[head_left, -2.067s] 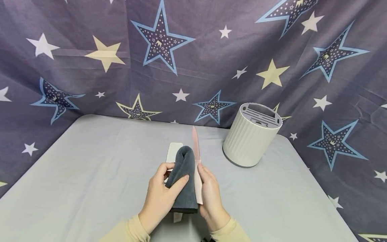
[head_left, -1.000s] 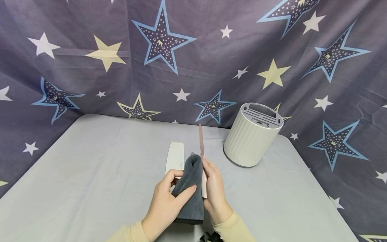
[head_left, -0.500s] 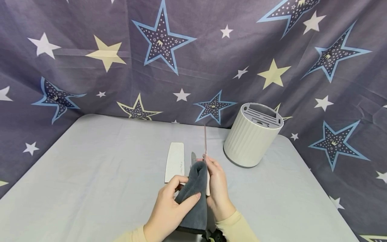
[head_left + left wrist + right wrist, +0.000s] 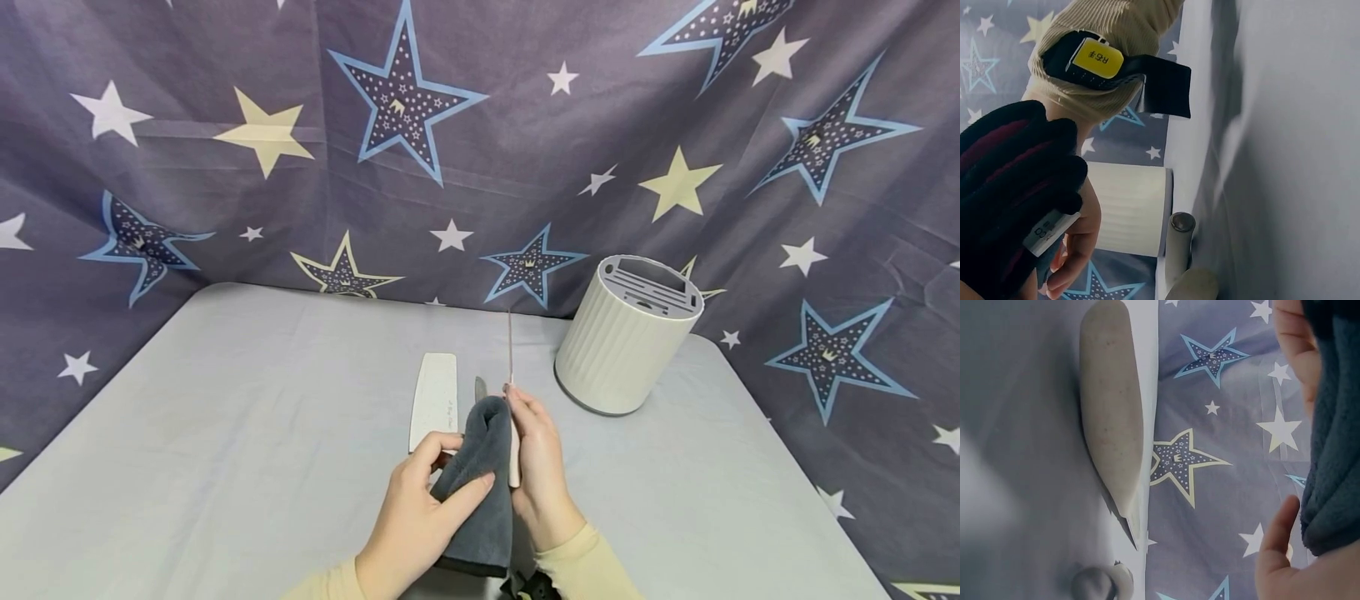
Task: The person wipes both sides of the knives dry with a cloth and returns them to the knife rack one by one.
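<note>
My left hand [image 4: 420, 508] grips a folded dark grey cloth [image 4: 483, 500], its thumb lying over the near face. My right hand [image 4: 540, 467] holds a knife [image 4: 515, 458] by its pale handle, right against the cloth's right side. The knife's thin pinkish blade points away from me and shows edge-on. In the left wrist view a white tag [image 4: 1050, 231] hangs on the bunched cloth. Left of the hands lies a cleaver with a broad white blade [image 4: 433, 400], its handle hidden behind the left hand. A grey blade tip [image 4: 481, 387] shows just beyond the cloth.
A ribbed white knife block [image 4: 626, 342] with a slotted grey top stands at the back right of the pale table [image 4: 262, 400]. Low in the left wrist view is a pale handle with a metal end [image 4: 1180, 244]. Star-patterned fabric hangs behind.
Both hands have moved right and nearer me with the cloth and knife. The knife's blade has turned from flat to edge-on. More of the cleaver and the grey blade tip have come into sight.
</note>
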Available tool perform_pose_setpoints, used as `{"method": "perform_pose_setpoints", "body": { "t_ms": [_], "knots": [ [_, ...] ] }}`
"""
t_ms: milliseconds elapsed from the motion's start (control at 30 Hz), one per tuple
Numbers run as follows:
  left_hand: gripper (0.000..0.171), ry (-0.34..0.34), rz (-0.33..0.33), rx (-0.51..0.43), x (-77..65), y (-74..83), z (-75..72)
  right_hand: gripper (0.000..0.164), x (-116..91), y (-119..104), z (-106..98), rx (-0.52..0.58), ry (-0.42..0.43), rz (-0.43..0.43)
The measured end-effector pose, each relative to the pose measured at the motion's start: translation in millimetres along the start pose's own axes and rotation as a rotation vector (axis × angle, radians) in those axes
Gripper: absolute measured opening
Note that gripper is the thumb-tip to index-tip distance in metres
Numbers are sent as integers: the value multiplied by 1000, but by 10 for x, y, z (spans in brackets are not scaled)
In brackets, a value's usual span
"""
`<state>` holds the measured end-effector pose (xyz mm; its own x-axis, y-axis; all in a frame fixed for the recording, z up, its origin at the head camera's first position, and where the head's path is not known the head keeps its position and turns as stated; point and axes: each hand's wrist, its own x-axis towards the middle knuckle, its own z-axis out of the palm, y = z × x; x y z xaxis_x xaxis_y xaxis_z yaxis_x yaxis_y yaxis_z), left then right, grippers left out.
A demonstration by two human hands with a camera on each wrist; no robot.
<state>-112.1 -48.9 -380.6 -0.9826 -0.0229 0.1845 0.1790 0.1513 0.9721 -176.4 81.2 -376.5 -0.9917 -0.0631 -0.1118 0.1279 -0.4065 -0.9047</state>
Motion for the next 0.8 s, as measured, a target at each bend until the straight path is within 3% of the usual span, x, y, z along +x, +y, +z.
{"method": "perform_pose_setpoints", "body": {
  "t_ms": [400, 800],
  "knots": [
    [30, 38, -4, 0, 64, -34, -52, 30, -57, 63, 51, -18, -16, 16],
    [32, 67, -50, -23, 129, -52, -107, 38, -108, 99, 79, -93, -39, 45]
  ]
}}
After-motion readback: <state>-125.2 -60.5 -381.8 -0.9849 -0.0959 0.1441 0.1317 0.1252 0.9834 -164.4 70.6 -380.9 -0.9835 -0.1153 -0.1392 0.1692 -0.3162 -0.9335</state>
